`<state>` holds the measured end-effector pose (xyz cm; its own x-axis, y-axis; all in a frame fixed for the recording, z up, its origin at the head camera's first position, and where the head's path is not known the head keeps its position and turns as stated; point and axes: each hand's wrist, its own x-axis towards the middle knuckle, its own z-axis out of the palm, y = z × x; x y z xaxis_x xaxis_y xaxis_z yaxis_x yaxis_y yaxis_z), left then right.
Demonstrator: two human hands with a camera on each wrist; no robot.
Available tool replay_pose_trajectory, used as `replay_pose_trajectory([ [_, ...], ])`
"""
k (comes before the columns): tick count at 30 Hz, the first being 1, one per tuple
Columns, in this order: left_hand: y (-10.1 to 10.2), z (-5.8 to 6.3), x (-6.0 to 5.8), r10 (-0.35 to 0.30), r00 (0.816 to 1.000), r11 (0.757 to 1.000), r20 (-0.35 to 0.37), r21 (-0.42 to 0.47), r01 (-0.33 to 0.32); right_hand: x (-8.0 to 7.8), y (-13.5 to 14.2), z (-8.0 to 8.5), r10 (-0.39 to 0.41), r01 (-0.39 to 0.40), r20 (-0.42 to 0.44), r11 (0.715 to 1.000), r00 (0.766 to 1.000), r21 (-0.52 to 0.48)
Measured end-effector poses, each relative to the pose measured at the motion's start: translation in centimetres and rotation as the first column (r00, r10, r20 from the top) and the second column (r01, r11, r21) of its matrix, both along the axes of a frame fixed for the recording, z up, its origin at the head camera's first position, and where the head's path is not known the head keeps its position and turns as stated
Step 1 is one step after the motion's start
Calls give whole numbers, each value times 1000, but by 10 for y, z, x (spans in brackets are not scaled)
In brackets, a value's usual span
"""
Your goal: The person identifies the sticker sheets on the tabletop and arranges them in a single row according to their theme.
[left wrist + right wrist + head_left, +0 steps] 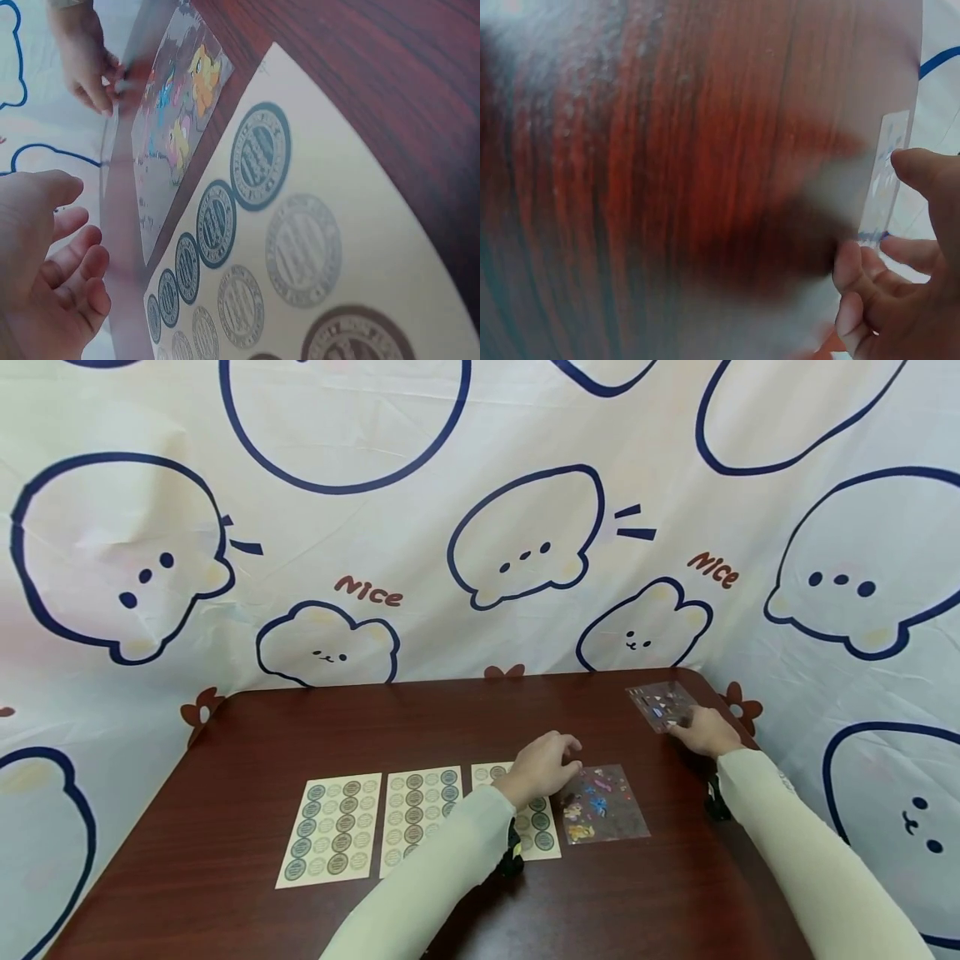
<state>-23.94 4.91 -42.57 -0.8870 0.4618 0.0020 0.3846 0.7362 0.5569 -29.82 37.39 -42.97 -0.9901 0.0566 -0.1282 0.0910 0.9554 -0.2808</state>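
Note:
My left hand (pixel 542 767) hovers over the right-hand paper sheet of round labels (pixel 542 820), next to a clear sticker sheet (pixel 615 810) with colourful pony figures. Its fingers are loosely bent and hold nothing; in the left wrist view the same hand (pixel 56 262) appears beside the label sheet (pixel 360 195). At the far right, my right hand (pixel 705 732) is at the near corner of another clear sticker sheet (pixel 660 703). In the right wrist view, the thumb and index finger of that hand (pixel 911 262) stand apart by the sheet (pixel 885 176).
Two more paper sheets of round labels, the left one (pixel 330 827) and the middle one (pixel 408 810), lie in a row on the dark wooden table (pixel 225 768). A cartoon-printed cloth (pixel 420 543) hangs behind the table and along its sides.

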Motion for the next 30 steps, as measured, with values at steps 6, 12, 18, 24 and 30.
replay_pose_trajectory([
  [6,-7,-4,-3,6,1000,1000,1,10,-6,5,0,-2,-50,50,-3,998,999,-31],
  [12,-13,1,-4,28,999,1000,20,11,-28,0,-6,-4,-33,33,-6,998,999,-55],
  [18,-19,3,-6,33,999,999,18,25,-33,-7,-11,-11,46,-50,-40,993,998,-109],
  [24,-24,0,-8,39,999,998,35,41,-41,-7,-21,-9,173,-187,-91,965,981,-184],
  [30,-28,-5,-11,40,999,999,33,32,-41,-7,-33,-6,225,-236,-81,955,971,-179],
])
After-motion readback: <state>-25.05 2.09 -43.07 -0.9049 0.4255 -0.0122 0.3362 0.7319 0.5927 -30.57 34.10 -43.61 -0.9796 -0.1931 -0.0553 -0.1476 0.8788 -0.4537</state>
